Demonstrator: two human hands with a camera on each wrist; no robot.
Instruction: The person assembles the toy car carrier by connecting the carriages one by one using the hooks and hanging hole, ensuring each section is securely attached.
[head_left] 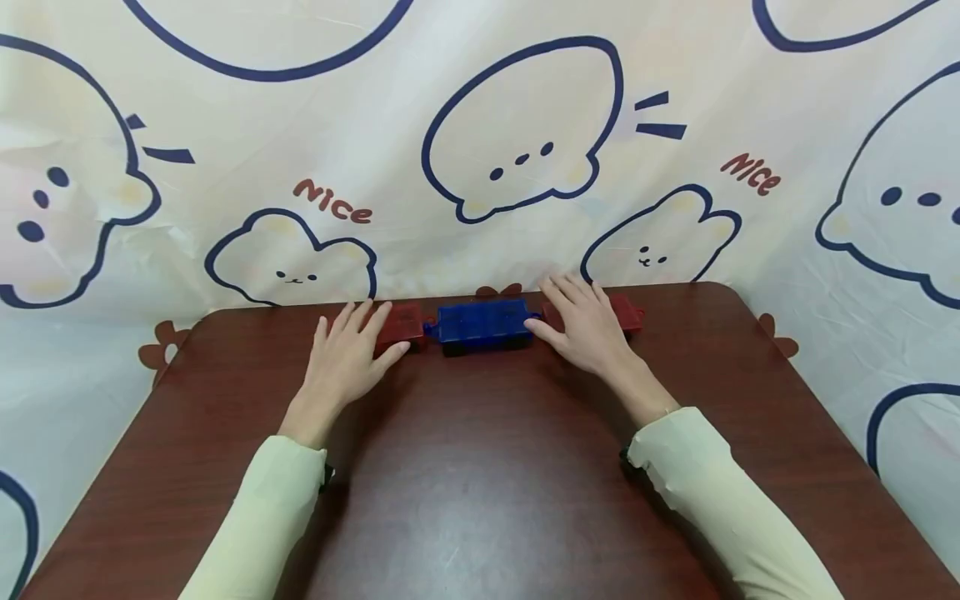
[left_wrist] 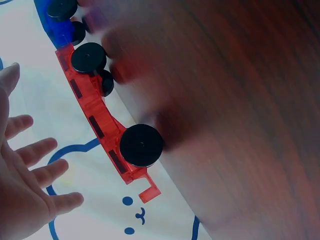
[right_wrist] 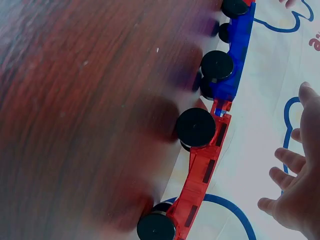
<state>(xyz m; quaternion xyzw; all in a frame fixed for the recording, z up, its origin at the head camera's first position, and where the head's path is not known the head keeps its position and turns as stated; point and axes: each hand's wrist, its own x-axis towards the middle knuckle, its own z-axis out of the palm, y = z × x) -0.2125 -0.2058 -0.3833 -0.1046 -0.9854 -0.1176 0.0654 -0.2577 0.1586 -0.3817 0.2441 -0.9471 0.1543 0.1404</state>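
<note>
Three see-through toy train cars with black wheels stand in a row along the table's far edge. A blue car (head_left: 483, 322) sits in the middle, with a left red car (head_left: 406, 323) and a right red car (head_left: 627, 313) at its ends. My left hand (head_left: 341, 358) hovers over the left red car, fingers spread, partly hiding it. Over the right red car is my right hand (head_left: 588, 329), its thumb near the blue car's end. Both wrist views show gaps between the fingers and the cars. Coupling hooks join the blue car to the right red car (right_wrist: 202, 165).
The brown wooden table (head_left: 480, 483) runs toward me from the cars. A white cloth (head_left: 517, 250) with cartoon drawings hangs right behind the far edge and along both sides.
</note>
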